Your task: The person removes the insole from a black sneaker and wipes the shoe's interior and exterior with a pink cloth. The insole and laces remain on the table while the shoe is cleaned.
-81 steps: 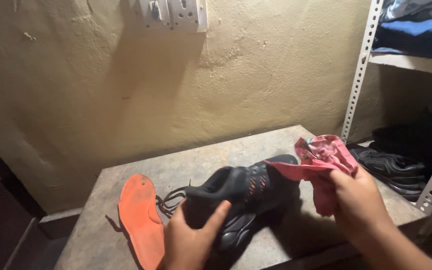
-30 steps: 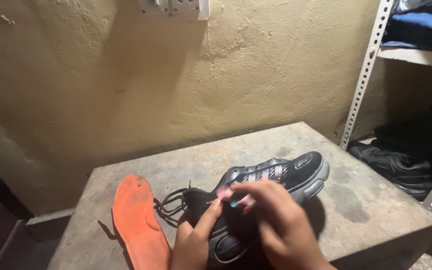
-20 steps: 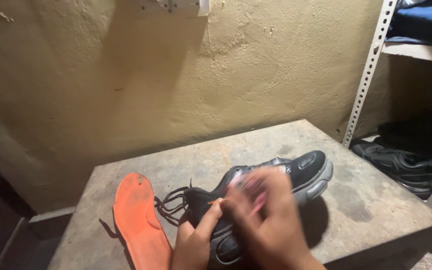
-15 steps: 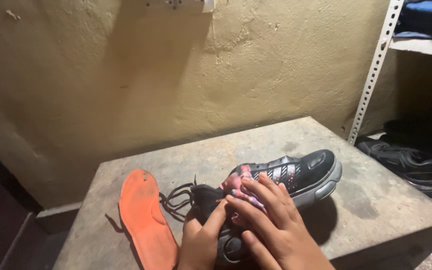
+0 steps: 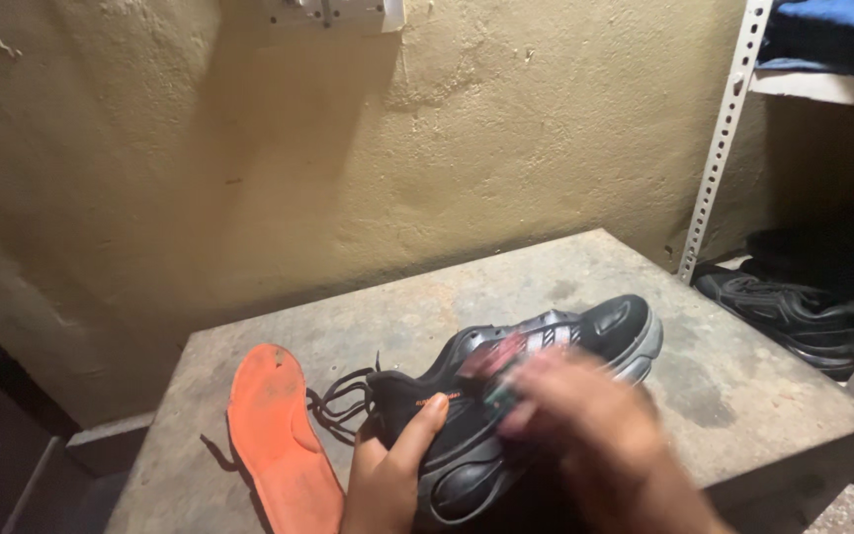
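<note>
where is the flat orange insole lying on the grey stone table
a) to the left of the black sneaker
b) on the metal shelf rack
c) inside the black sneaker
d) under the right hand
a: the flat orange insole lies bare on the grey stone table, left of the black sneaker that the left hand grips at the heel.

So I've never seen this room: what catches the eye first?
A black sneaker at the middle of the grey table, gripped at its heel by the left hand while the blurred right hand rubs its side. Left of it lies a bright orange insole.
</note>
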